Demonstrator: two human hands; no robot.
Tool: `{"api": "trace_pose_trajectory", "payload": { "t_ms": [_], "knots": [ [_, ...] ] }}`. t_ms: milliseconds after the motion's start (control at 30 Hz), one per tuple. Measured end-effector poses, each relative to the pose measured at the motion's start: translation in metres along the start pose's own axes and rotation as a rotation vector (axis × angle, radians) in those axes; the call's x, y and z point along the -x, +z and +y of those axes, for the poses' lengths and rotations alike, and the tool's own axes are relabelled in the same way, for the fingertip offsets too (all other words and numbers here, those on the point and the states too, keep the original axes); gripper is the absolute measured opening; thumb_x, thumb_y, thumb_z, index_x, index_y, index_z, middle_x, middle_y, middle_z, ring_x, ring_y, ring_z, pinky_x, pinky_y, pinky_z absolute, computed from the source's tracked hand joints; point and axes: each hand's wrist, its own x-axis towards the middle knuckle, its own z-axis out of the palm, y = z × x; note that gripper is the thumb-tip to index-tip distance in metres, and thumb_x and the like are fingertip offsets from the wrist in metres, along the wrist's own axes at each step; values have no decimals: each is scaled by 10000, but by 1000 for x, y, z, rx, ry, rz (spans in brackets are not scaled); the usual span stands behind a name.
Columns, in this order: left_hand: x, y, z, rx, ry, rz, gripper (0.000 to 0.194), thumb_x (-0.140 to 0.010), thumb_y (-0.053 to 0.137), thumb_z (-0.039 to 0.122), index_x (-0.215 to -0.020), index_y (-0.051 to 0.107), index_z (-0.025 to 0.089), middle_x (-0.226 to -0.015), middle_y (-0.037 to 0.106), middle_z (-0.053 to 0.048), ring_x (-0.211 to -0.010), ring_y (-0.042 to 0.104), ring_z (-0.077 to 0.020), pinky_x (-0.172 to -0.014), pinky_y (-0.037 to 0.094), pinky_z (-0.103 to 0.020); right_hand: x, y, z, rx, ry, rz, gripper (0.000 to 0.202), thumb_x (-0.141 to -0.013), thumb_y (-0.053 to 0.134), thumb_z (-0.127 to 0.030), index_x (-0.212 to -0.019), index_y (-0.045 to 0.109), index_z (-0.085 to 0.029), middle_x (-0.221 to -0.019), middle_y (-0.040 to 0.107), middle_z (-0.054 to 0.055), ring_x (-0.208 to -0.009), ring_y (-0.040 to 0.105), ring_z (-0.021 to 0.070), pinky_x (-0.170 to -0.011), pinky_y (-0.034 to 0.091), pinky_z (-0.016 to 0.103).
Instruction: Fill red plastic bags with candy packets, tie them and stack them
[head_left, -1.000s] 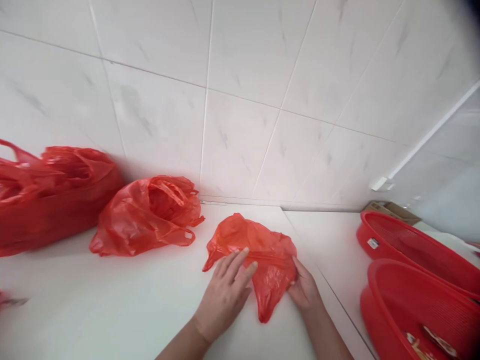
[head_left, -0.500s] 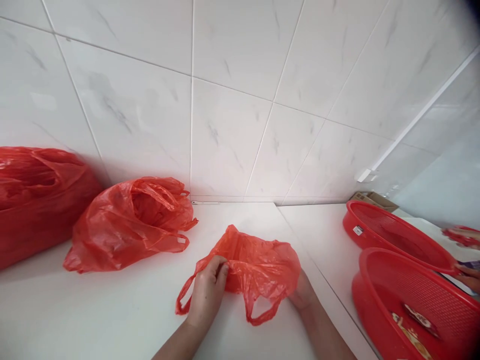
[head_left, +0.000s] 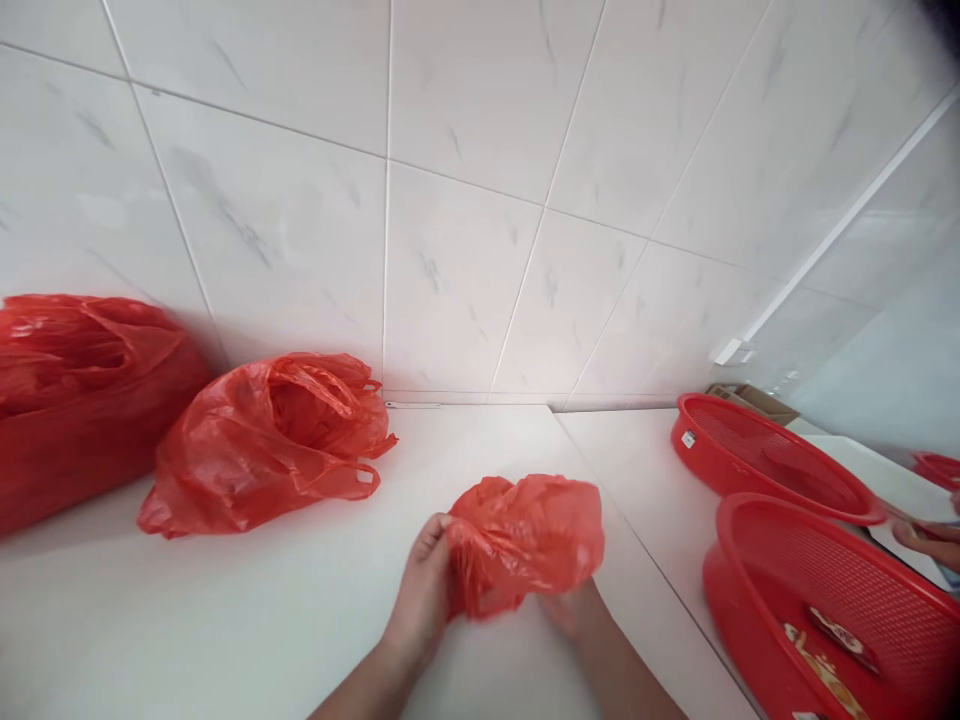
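A thin red plastic bag (head_left: pixel 529 540) is bunched up between my hands above the white table. My left hand (head_left: pixel 424 575) pinches its left side, thumb and fingers closed on the gathered plastic. Under the bag's lower right side is my right hand (head_left: pixel 566 605), blurred, with its fingers hidden by the plastic, so I cannot make out its grip. To the left lies another red plastic bag (head_left: pixel 225 455), bulging, with its handles loose. Beyond it stands a bigger, full red plastic bag (head_left: pixel 82 430) at the left edge.
Two red plastic baskets stand on the right: a near basket (head_left: pixel 724 590) with several small printed packets (head_left: pixel 844 635) inside, and a far basket (head_left: pixel 709 465). Another person's hand (head_left: pixel 930 540) is by the far basket. A cardboard box (head_left: pixel 754 402) sits against the tiled wall (head_left: pixel 465 270).
The bag between my hands has been gathered smaller, its hanging handles no longer showing. My left hand has moved slightly right. The far basket has shifted left, along with the other person's hand.
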Motion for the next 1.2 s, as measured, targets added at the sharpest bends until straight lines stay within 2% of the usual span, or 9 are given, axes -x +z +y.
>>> {"api": "trace_pose_trajectory", "payload": {
  "t_ms": [233, 400, 467, 567, 700, 833, 900, 1000, 1200],
  "knots": [
    [-24, -52, 44, -21, 165, 357, 229, -696, 626, 358, -750, 468, 201, -595, 490, 75, -470, 446, -75, -442, 338, -186, -10, -28, -31, 81, 117, -69, 183, -749, 672, -358, -824, 656, -191, -806, 689, 25, -720, 633, 158, -621, 498, 257],
    [15, -52, 70, -338, 314, 494, 310, -692, 618, 190, -984, 518, 226, -979, 602, -33, -839, 603, -185, -688, 487, -315, 7, -36, -57, 267, 204, -148, 134, -735, 670, -284, -808, 640, -176, -744, 667, 17, -641, 614, 146, -530, 429, 215],
    [37, -35, 69, -768, 689, 418, 392, -732, 605, 167, -1099, 506, 261, -1191, 549, -68, -1070, 553, -238, -849, 466, -388, 15, -37, -66, 354, 230, -173, 136, -757, 634, -273, -861, 632, -186, -781, 665, 13, -677, 620, 147, -556, 432, 216],
    [56, -5, 59, -1430, 1053, -72, 452, -739, 616, 160, -1164, 507, 267, -1317, 504, -114, -1181, 493, -307, -916, 430, -444, 25, -36, -80, 483, 266, -293, 163, -800, 570, -281, -942, 601, -206, -826, 655, -1, -695, 618, 135, -601, 446, 226],
    [51, 16, 47, -1697, 512, -278, 165, -807, 428, 113, -802, 547, 228, -817, 648, -29, -701, 603, -193, -594, 426, -282, 40, -42, -102, 861, 129, -279, 283, -806, 563, -325, -1073, 558, -230, -978, 636, 35, -811, 633, 190, -681, 501, 306],
    [42, 22, 41, -1269, 160, -137, 172, -865, 372, 203, -701, 413, 231, -594, 520, 51, -501, 450, -122, -490, 320, -226, 76, -40, -109, 1298, -630, 241, 348, -781, 600, -288, -1124, 561, -247, -1227, 538, 86, -1166, 508, 271, -959, 434, 426],
    [43, 29, 39, -984, 52, -153, 152, -876, 408, 251, -725, 420, 228, -643, 563, 44, -515, 457, -112, -497, 332, -216, 96, -31, -103, 1288, -883, 178, 244, -839, 537, -235, -1078, 576, -262, -1150, 591, 61, -1082, 570, 216, -920, 467, 349],
    [45, 35, 42, -527, -111, -222, 195, -878, 488, 360, -756, 435, 217, -615, 561, 36, -532, 472, -106, -506, 336, -202, 103, -19, -87, 1336, -710, -156, 278, -900, 388, -159, -1087, 568, -260, -954, 660, 25, -769, 650, 142, -676, 513, 241],
    [33, 7, 73, -157, -62, 15, 357, -774, 637, 440, -668, 390, 206, -542, 405, 78, -492, 396, -85, -513, 371, -200, 58, -44, -73, 1664, -230, -168, 432, -711, 550, -110, -1121, 608, -230, -1060, 671, 73, -931, 644, 241, -761, 503, 326]
  ]
}}
